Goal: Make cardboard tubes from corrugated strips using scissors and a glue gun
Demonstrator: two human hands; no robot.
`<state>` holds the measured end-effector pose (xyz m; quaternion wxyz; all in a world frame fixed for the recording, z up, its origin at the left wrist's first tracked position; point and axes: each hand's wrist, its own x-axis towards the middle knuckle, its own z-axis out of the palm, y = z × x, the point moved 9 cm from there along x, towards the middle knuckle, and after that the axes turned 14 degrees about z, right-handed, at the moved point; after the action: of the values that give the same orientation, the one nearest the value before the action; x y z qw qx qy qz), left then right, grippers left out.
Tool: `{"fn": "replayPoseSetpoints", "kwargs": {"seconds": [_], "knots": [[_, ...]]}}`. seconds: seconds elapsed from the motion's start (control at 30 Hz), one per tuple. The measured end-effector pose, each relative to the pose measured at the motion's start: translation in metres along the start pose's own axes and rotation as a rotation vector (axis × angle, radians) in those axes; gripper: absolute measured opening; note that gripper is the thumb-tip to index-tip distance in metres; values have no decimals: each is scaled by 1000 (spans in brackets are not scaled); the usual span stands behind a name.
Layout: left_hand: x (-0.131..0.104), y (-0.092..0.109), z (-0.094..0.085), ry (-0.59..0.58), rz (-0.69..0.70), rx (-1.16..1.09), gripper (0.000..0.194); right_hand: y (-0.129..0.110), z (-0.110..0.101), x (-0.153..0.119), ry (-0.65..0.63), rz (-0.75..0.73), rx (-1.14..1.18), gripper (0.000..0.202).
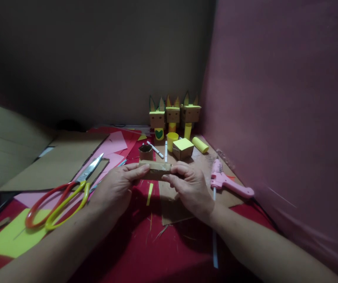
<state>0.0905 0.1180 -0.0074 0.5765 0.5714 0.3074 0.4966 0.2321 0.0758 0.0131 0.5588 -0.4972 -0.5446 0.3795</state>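
A folded strip of brown cardboard (159, 168) is held level between my two hands above the table. My left hand (116, 181) pinches its left end, thumb on top. At the other end, my right hand (190, 186) grips it between thumb and fingers. Just behind the strip stands a small open cardboard tube (146, 152). Beyond it to the right sit a cardboard box with a yellow top (183, 148) and a yellow paper cup or tube (172, 141). Below the strip, a flat cardboard piece (171, 204) lies on the red cloth (133, 243).
Red-and-yellow-handled scissors (68, 196) lie on coloured paper at the left, near a large cardboard sheet (59, 161). A pink glue gun (228, 182) rests at the right. Several cardboard figures with ears (172, 114) stand at the back. A purple wall (281, 98) borders the right side.
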Motion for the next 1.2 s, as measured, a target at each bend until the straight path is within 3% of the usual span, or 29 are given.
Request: {"fn": "replayPoseSetpoints", "kwargs": {"seconds": [0.13, 0.37, 0.67, 0.8, 0.9, 1.0, 1.1, 1.2], "knots": [[-2, 0, 3, -14, 21, 10, 16, -9, -2, -6, 34, -126, -26, 20], [-1, -4, -6, 109, -43, -47, 16, -18, 1, -10, 47, -290, -92, 9], [-2, -4, 4, 46, -23, -91, 14, -31, 3, -19, 37, -467, -156, 17], [-4, -9, -9, 213, -130, -123, 15, -32, -4, -18, 106, -407, -187, 16], [-7, -20, -12, 283, -263, -210, 19, -29, -8, -14, 100, -335, -193, 47], [-9, -28, -8, 247, -349, -253, 19, -27, 0, -11, -30, -319, -209, 68], [-11, -33, -9, 246, -366, -233, 15, -25, 7, -9, -114, -321, -216, 56], [-8, -31, -11, 200, -315, -170, 15, -20, 4, -4, -97, -259, -177, 43]]}}
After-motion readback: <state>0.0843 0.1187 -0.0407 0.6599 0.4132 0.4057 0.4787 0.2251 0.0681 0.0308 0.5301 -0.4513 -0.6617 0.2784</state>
